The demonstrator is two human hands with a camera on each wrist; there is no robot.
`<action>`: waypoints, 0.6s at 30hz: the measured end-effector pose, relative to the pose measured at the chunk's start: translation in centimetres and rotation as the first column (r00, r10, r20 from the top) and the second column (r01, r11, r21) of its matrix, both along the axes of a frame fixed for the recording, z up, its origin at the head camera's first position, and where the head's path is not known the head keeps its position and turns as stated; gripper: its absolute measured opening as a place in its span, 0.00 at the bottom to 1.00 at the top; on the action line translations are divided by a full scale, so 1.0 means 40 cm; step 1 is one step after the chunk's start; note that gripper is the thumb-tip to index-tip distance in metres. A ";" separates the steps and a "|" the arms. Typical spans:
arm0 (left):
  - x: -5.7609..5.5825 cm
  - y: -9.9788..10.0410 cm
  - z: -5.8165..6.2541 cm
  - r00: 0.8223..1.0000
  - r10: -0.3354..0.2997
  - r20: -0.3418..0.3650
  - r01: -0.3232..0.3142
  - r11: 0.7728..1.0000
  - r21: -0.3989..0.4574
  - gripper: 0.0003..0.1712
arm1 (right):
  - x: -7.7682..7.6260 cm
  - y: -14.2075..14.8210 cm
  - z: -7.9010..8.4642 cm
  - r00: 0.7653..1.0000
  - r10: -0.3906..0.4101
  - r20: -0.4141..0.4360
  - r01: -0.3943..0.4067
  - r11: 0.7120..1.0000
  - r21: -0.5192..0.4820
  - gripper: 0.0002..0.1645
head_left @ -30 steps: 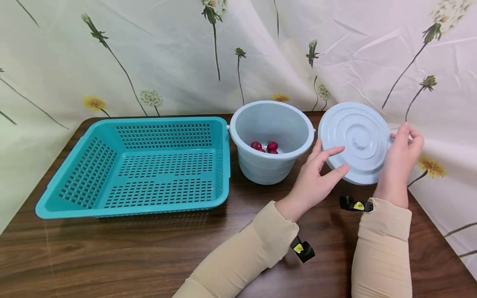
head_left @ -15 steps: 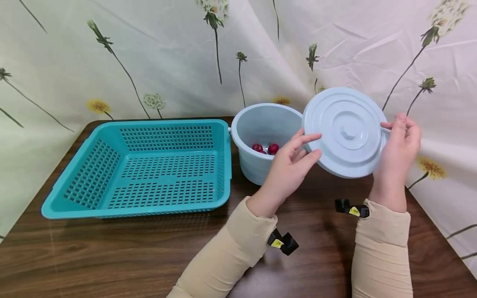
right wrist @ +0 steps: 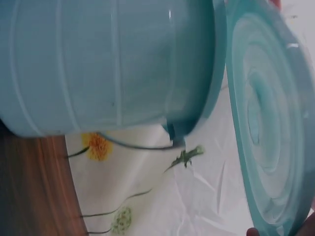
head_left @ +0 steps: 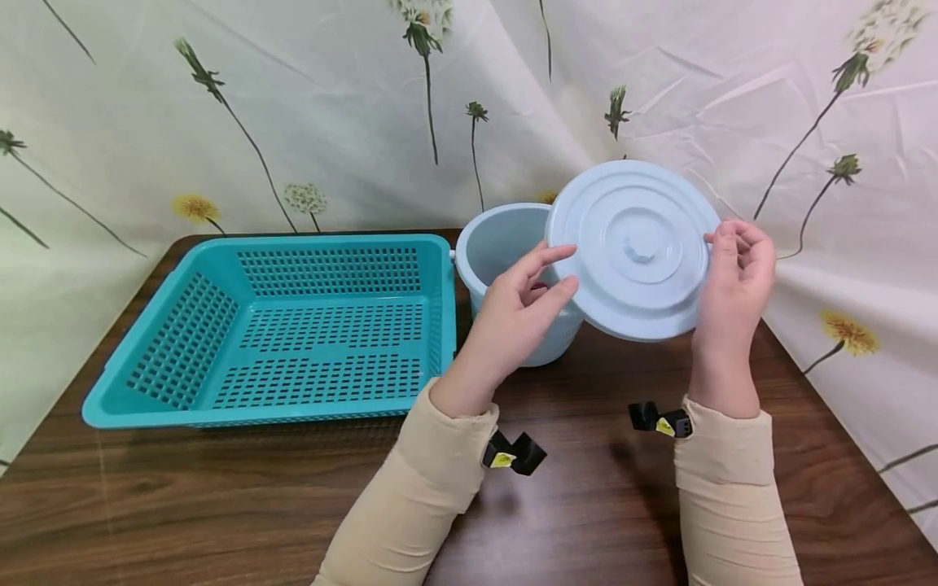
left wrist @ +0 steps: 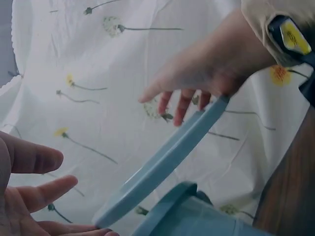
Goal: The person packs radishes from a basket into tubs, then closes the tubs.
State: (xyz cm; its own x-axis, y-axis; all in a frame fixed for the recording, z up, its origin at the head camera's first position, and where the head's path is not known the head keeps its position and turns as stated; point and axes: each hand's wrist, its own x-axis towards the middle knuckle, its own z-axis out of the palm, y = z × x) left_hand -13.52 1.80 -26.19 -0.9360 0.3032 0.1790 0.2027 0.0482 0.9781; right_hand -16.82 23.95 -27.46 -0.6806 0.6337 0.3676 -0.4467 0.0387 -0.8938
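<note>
A light blue round lid (head_left: 608, 236) with a small central knob is held tilted in the air, overlapping the right part of the bucket's mouth. My right hand (head_left: 733, 285) grips its right edge, fingertips (right wrist: 307, 227) at the rim in the right wrist view. My left hand (head_left: 513, 313) is at the lid's left edge, thumb and forefinger extended, with lower fingers touching the rim in the left wrist view. The matching light blue bucket (head_left: 506, 236) stands upright on the table, partly covered from sight. Just a sliver of small red fruit (head_left: 539, 286) shows inside it.
A teal perforated plastic basket (head_left: 447, 342) stands on the dark wooden table (head_left: 242, 496), left of the bucket. Behind hangs a white cloth (head_left: 330, 106) printed with dandelions. The bucket's handle (right wrist: 142, 146) shows in the right wrist view.
Both hands have carried the lid left and upward, from right of the bucket to over its right side. The red fruit inside is now mostly hidden.
</note>
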 end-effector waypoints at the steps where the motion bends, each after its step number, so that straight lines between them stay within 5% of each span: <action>1: 0.000 -0.009 -0.001 1.000 0.011 0.003 -0.011 1.000 -0.013 0.23 | 0.004 -0.009 0.002 1.000 0.000 -0.018 0.000 1.000 -0.001 0.03; 8: 0.000 -0.074 -0.006 0.996 0.085 0.020 -0.084 0.994 -0.070 0.24 | 0.029 -0.073 0.011 0.997 0.055 -0.058 -0.050 0.995 0.091 0.07; 18: -0.029 -0.138 -0.004 0.987 0.163 0.012 -0.163 0.986 -0.036 0.26 | 0.035 -0.116 -0.010 0.984 0.158 -0.079 -0.147 0.980 0.131 0.11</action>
State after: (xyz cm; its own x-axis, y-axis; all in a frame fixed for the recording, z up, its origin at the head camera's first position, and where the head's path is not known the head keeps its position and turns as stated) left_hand -14.69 -3.73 -26.36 -0.9759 0.1522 0.1564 0.1744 0.1132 0.9781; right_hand -15.44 19.32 -27.86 -0.7269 0.4706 0.5001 -0.5332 0.0720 -0.8429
